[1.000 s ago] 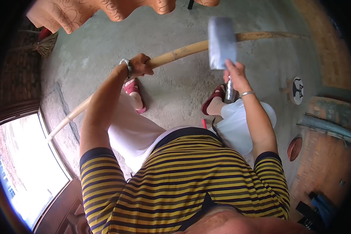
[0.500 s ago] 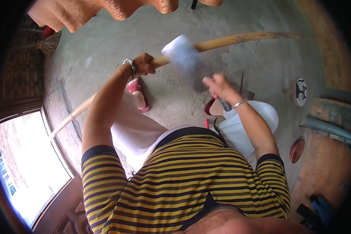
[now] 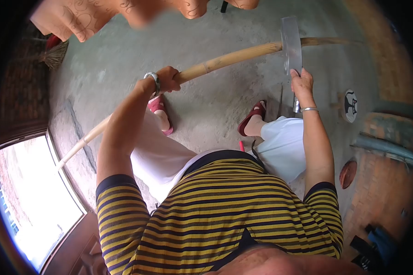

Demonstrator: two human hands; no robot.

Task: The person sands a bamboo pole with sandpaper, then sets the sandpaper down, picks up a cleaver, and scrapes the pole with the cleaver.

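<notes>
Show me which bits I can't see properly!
Head view: part of the long yellowish bamboo pole, hidden behind the wide grey metal blade.
Head view: top of the wavy orange patterned cloth, cut off by the upper edge.
Head view: outdoors beyond the bright doorway, lost in glare.

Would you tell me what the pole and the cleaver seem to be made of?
The pole looks like bamboo, smooth and pale tan, with ring-like joints along it. The cleaver seems to be metal, probably steel: its flat grey blade has a dull sheen. Its handle glints, perhaps metal too.
</notes>
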